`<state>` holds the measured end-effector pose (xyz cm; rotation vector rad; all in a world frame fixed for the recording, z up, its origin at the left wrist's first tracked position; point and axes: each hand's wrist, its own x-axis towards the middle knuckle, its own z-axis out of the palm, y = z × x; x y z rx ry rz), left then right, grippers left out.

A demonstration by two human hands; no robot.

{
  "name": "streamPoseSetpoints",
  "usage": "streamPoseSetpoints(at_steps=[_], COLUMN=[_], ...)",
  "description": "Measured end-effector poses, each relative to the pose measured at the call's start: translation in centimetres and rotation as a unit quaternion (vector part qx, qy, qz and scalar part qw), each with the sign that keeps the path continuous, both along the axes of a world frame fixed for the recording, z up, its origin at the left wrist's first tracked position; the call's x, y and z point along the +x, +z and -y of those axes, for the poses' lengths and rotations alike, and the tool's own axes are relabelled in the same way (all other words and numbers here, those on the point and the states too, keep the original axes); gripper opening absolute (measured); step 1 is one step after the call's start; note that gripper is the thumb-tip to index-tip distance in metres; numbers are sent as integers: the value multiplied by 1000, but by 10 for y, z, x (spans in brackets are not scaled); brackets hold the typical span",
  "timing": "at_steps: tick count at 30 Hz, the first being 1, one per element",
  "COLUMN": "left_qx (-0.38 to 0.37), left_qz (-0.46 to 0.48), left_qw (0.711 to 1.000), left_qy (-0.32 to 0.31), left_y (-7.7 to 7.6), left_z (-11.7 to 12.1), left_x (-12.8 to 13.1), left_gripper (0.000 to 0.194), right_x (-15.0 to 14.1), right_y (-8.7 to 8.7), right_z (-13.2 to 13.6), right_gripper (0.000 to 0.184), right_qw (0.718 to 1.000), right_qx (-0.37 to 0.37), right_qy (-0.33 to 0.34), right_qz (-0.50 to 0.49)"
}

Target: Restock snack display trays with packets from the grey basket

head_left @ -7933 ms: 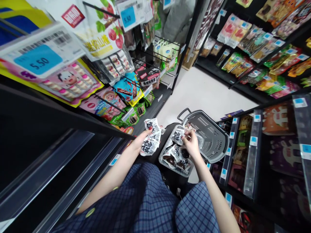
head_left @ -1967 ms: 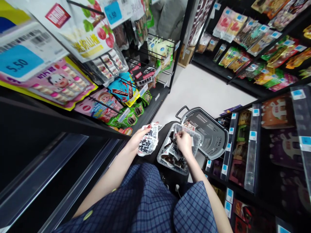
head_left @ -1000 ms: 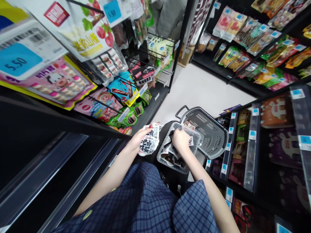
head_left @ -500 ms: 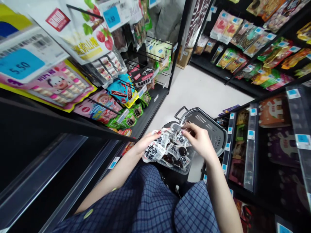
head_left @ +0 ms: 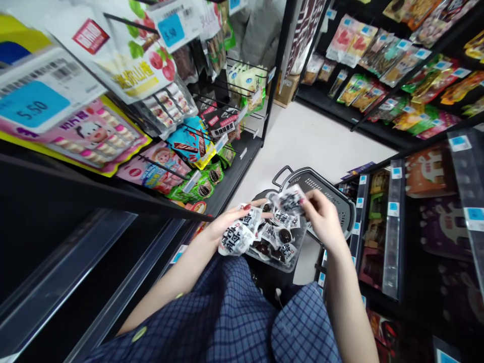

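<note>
A clear plastic tub (head_left: pixel 278 266) in front of my body holds several small white packets with black characters and dark round contents that look like braised eggs. My left hand (head_left: pixel 223 223) is at the tub's left side, closed on a few braised egg packets (head_left: pixel 237 238), its thumb on top and fingers reaching over the tub. Pinched in the fingers of my right hand (head_left: pixel 323 218) is one braised egg packet (head_left: pixel 290 200), raised above the tub's far right side. Other packets (head_left: pixel 269 234) lie in a heap in the tub.
Beyond the tub, a dark grey shopping basket (head_left: pixel 321 189) with a handle stands on the pale floor (head_left: pixel 302 133). Snack bags (head_left: pixel 192 141) hang on the left rack. A shelf with price tags (head_left: pixel 393 209) runs close along the right. More bagged snacks (head_left: pixel 351 40) fill the far shelves.
My right hand has lifted a braised egg packet from the heap and moved slightly right with it. My left hand stays at the tub's left side with its packets, shifted slightly left.
</note>
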<state>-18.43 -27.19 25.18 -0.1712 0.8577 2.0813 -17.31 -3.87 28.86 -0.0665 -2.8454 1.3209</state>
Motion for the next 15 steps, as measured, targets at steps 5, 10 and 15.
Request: streamPoseSetpoints(at_steps=[5, 10, 15], left_qx=[-60, -80, -92], left_qz=[-26, -35, -22], left_qw=[996, 993, 993], left_qy=[60, 76, 76], left_y=[-8, -10, -11], left_z=[19, 23, 20], left_x=[-9, -9, -8], left_gripper=[43, 43, 44], right_x=[0, 4, 2], right_y=[-23, -54, -71], right_z=[-3, 29, 54], right_gripper=[20, 13, 9], right_qw=[984, 961, 977], right_qx=[-117, -168, 4], right_qy=[-95, -137, -146], right_qz=[99, 169, 154])
